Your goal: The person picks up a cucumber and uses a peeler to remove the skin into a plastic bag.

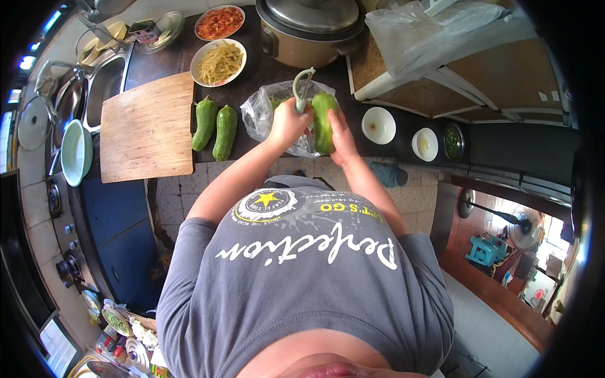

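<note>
My left hand (289,122) is closed around the handle of a pale vegetable peeler (300,94), its curved head pointing away from me. Beside it, my right hand (342,139) grips a light green zucchini (323,125) along its right side. The zucchini's skin looks paler than that of two darker zucchini (204,124) (225,133) lying on the counter to the left. Under my hands a clear plastic bag (257,113) is spread, with some green bits in it, partly hidden by the left hand. Whether the blade touches the zucchini is hard to tell.
A wooden cutting board (146,130) lies left, near a sink (106,85) and a green basin (77,152). Behind stand a plate of shredded food (219,63), a plate of red food (220,22) and a large cooker (307,45). Two white bowls (378,125) (424,144) stand right.
</note>
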A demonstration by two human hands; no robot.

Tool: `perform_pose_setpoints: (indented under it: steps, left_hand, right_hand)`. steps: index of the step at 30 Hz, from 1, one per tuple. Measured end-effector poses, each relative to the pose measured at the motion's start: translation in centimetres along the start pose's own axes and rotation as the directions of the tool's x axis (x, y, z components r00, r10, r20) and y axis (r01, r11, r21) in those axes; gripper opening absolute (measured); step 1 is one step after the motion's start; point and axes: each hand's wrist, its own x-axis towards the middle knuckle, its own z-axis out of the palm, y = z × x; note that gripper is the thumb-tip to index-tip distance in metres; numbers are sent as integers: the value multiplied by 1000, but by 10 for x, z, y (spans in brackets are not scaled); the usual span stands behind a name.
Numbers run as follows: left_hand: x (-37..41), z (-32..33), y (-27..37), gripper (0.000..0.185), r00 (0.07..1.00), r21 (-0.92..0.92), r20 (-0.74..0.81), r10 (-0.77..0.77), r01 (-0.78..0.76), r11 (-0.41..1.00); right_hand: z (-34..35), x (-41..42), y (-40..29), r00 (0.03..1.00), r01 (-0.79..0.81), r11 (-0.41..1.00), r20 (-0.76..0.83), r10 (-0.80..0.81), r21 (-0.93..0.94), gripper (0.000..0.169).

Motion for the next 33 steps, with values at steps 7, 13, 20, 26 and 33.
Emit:
perform_pose_setpoints:
  steps: [7, 13, 20, 26, 33]
  left_hand:
    - [15, 2, -39, 17, 980, 424, -126, 156, -89, 901]
    - [3, 0, -47, 14, 983, -177, -136, -126, 101, 979]
    - [-4, 7, -5, 20, 988, -328, -20, -155, 140, 934]
    - [24, -5, -40, 18, 988, 94, -152, -15, 29, 995]
    - [-3, -1, 0, 30, 983, -210, -23, -180, 171, 963]
  right_hand:
    - [4, -3, -10, 992, -124, 991, 27, 123, 48, 43]
    - [1, -2, -7, 998, -63, 996, -18, 64, 55, 44]
    - [6, 3, -7, 1000, -9, 990, -21, 12, 142, 43]
    - [-6, 7, 1, 982, -164, 955, -46, 181, 246, 42]
    - [2, 8, 4, 996, -31, 977, -70, 47, 212, 40]
